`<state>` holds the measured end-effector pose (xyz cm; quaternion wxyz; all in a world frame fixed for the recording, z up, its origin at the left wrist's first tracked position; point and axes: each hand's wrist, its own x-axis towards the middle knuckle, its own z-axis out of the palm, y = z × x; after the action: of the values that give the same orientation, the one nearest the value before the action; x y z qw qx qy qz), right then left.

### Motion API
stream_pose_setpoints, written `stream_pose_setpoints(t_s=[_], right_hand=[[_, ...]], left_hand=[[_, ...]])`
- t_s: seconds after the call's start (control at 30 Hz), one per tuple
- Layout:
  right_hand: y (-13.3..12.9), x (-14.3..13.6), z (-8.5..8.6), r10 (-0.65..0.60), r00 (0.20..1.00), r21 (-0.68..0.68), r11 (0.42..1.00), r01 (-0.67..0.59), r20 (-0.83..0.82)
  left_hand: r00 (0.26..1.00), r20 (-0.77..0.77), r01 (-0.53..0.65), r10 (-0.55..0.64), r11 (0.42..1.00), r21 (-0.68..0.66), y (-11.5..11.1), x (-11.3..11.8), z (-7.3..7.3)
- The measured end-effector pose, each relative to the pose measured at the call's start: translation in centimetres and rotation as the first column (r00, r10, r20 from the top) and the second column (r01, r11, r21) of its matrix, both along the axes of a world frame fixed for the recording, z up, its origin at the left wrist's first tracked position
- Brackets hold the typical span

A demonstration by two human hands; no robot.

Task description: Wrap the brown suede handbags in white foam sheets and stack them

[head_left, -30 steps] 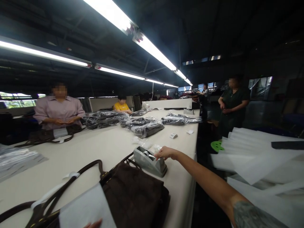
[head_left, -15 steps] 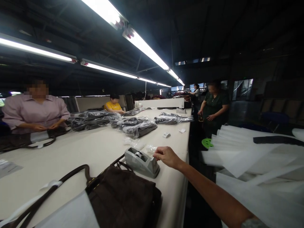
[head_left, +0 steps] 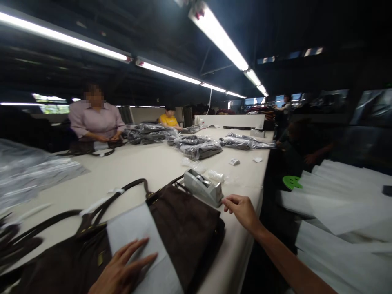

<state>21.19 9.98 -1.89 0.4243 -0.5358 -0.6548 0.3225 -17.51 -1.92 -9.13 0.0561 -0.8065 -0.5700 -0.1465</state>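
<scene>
A dark brown bag with long handles lies on the pale table, a white sheet across its middle. My left hand rests on or just over that sheet, fingers spread. The grey tape dispenser stands beyond the bag's far edge. At the dispenser's right end is my right hand, thumb and forefinger pinched together; whatever is between them is too small to make out.
Plastic-wrapped bundles lie farther up the table. Clear plastic bags are at left. White sheets are stacked at right by a green stool. A person in pink works across the table; others are farther off.
The view has swung left and down. My left hand has come into view over the white sheet. My right hand stays pinched, now slightly lower beside the dispenser's end.
</scene>
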Motion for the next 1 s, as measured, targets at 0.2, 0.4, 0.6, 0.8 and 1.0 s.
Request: stream_pose_setpoints(t_s=[0.2,0.4,0.6,0.8,1.0], right_hand=[[-9.6,-8.9,3.5,0.349,0.857,-0.201,0.873,-0.444,-0.379],[-10.0,-16.5,2.5,0.355,0.852,-0.343,0.802,-0.489,-0.384],[-7.0,-18.8,-0.8,0.321,0.921,-0.517,0.762,-0.391,-0.223],[-6.1,-18.7,-2.0,0.376,0.915,-0.595,0.705,-0.385,-0.146],[-5.8,-18.2,-1.0,0.517,0.856,-0.651,0.644,-0.402,-0.017]], left_hand=[[0.974,0.123,-0.147,0.191,0.943,-0.299,-1.4,3.8,4.5],[0.963,0.174,-0.146,0.205,0.943,-0.299,-1.4,3.9,4.2],[0.941,0.232,-0.179,0.247,0.944,-0.278,-1.7,4.1,4.3],[0.941,0.244,-0.165,0.233,0.948,-0.271,-1.5,4.1,4.3],[0.941,0.24,-0.171,0.24,0.945,-0.278,-1.6,4.3,4.4]])
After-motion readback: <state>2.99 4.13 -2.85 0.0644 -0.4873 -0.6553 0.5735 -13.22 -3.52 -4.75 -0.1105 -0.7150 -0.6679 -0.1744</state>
